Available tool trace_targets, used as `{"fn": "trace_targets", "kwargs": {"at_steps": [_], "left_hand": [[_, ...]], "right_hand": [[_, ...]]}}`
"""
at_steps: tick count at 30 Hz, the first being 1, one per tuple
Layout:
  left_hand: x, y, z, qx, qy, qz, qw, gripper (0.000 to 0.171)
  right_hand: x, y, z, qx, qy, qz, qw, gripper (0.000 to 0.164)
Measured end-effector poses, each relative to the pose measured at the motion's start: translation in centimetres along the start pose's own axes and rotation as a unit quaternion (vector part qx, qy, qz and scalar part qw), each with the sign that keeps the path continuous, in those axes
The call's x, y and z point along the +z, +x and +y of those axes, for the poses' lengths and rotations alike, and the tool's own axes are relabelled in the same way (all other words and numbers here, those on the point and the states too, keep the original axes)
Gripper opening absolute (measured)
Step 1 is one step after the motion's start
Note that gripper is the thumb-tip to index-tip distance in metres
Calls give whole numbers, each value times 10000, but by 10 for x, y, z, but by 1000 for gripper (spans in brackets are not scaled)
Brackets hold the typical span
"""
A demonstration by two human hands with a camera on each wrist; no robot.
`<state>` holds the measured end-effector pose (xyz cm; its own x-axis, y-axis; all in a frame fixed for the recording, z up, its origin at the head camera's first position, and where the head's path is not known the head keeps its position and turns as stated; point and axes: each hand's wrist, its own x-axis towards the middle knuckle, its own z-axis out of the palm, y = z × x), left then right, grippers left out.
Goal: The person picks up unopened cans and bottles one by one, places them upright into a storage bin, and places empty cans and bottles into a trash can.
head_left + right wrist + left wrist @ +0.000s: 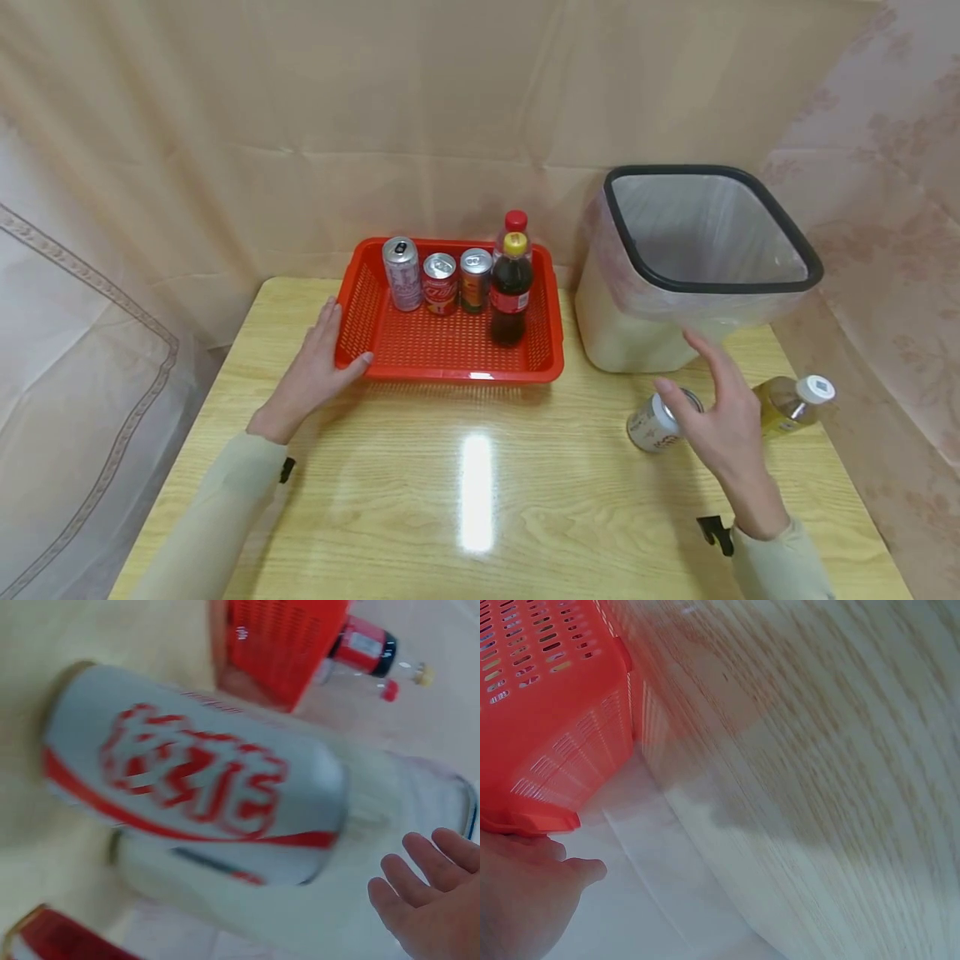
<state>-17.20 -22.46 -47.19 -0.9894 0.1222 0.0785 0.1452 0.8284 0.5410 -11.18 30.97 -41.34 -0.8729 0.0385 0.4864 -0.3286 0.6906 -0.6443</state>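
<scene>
My left hand point(311, 375) touches the left side of a red plastic basket point(450, 373), fingers straight along its rim and thumb at the front corner. Standing in the basket are a tall pink-silver can point(403, 279), a red can point(440, 292), a small orange-green can point(475, 287), a dark cola bottle point(509, 304) with a yellow cap and a red-capped bottle point(516, 222) behind it. My right hand point(723, 425) is spread, holding nothing, beside a white can point(651, 429) with red lettering. Partly behind that hand is a yellow drink bottle point(787, 404) with a white cap.
A cream bin point(630, 337) with a black rim and a plastic liner stands right of the basket. Beige cloth point(420, 108) hangs behind the wooden table point(390, 500). A red, gold-edged object point(60, 937) is cut off at the right wrist view's lower corner.
</scene>
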Motion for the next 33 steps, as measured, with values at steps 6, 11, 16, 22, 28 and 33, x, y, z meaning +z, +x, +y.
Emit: {"fn": "trace_targets", "kwargs": {"at_steps": [6,11,16,22,28,33], "left_hand": [[0,1,-1,-45,-3,-17,10000,105],[1,1,0,-20,-60,-29,10000,104],[0,0,1,-26,-8,-54,10000,104],[0,0,-1,11,17,-44,10000,103],[0,0,-1,31,16,-29,10000,104],[0,1,1,27,18,-39,10000,103]], "right_hand": [[4,-10,24,378,-215,-383,9983,69],[8,-18,39,700,-328,-618,9951,71],[11,-24,50,872,-144,-779,9930,74],[12,-27,59,950,154,-1020,9901,89],[16,-32,70,959,304,-1107,9887,98],[21,-38,78,922,406,-913,9907,99]]}}
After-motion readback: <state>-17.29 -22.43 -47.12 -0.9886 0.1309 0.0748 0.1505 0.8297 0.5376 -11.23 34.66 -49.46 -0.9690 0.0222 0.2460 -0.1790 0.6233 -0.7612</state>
